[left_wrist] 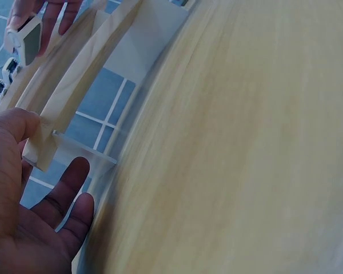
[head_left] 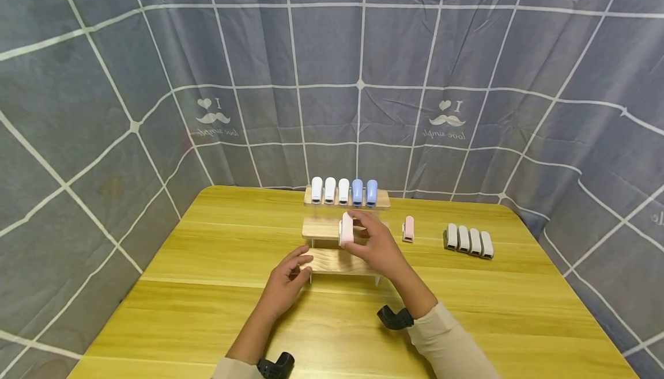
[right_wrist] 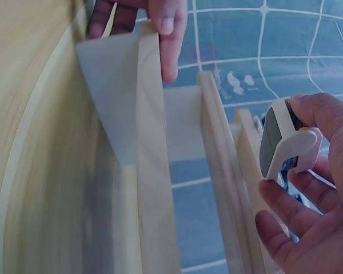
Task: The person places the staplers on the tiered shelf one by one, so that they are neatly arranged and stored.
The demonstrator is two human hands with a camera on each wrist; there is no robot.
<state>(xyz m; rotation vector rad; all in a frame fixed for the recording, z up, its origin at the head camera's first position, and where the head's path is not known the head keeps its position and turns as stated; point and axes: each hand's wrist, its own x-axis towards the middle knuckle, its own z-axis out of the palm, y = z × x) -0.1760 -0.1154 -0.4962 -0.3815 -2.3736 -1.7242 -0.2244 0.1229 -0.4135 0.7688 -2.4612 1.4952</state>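
A three-tier wooden display stand with pale side supports stands on the table. At its front left corner, my left hand pinches the end of the lowest board between thumb and fingers, the other fingers spread below. My right hand holds a small pink and white clip upright between thumb and fingertips, in front of the middle board. The right wrist view shows the grey base pad of this clip. On the top board stand white clips and two blue clips in a row.
Right of the stand, a single pink clip lies on the wooden table. Farther right, several white clips lie side by side. A grey checked curtain hangs behind the table and along both sides.
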